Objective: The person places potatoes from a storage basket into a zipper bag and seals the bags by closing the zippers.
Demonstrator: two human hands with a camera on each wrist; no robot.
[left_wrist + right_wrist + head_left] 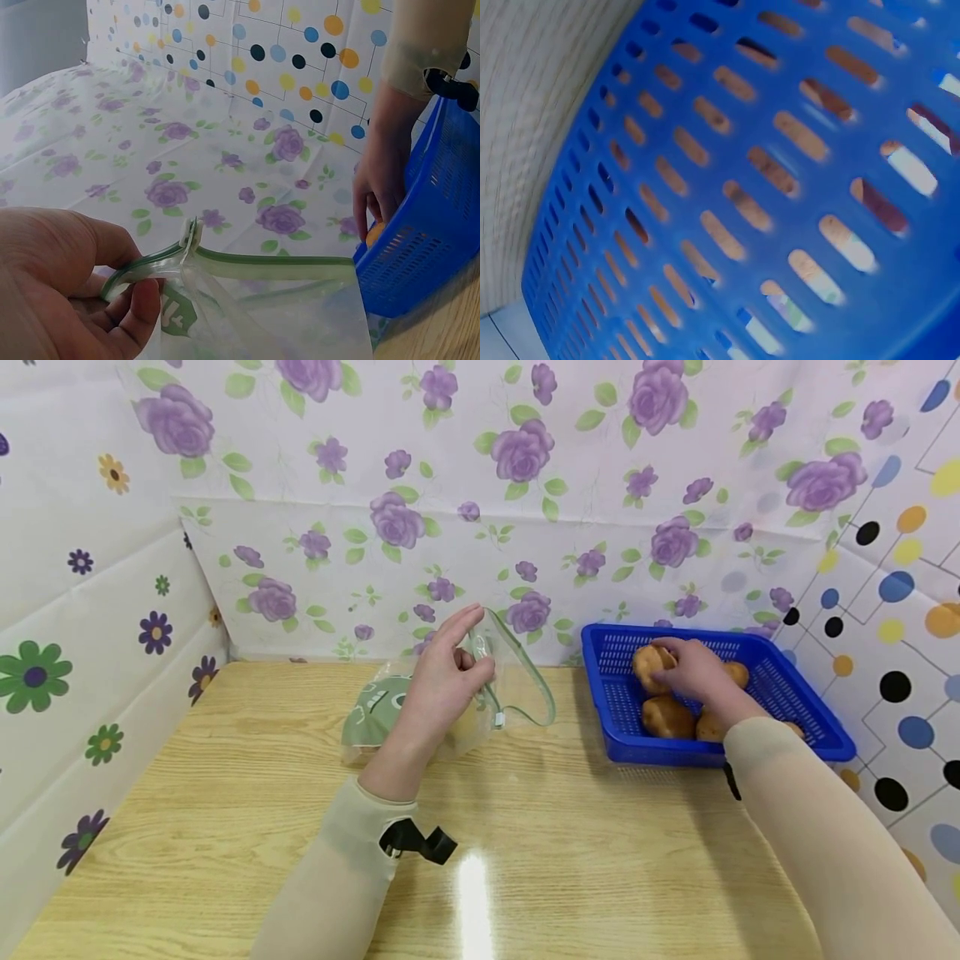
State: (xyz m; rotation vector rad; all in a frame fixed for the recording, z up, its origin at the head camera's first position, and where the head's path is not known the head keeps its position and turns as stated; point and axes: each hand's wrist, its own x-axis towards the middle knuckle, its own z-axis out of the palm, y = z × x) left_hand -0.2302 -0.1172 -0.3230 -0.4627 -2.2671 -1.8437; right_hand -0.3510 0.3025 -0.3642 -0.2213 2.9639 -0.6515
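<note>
My left hand (pixel 442 693) pinches the rim of a clear zip bag (pixel 532 681) with a green zip edge and a green printed face. The mouth of the bag gapes toward the right. Something yellowish shows dimly through its lower part, too blurred to name. Over the blue basket (pixel 617 750), my right hand (pixel 697 672) grips a brown potato (pixel 649 670) between thumb and fingers. Several other potatoes (pixel 667 718) lie in the basket below. The left wrist view shows the bag's slider (pixel 192 234) beside the thumb. Basket slots fill the right wrist view and hide the hand.
Bag and basket both stand on a light wooden table (pixel 570 852), the basket to the right. Behind the table hangs a flowered cloth (pixel 465 460), and a dotted sheet (pixel 900 635) borders the right side.
</note>
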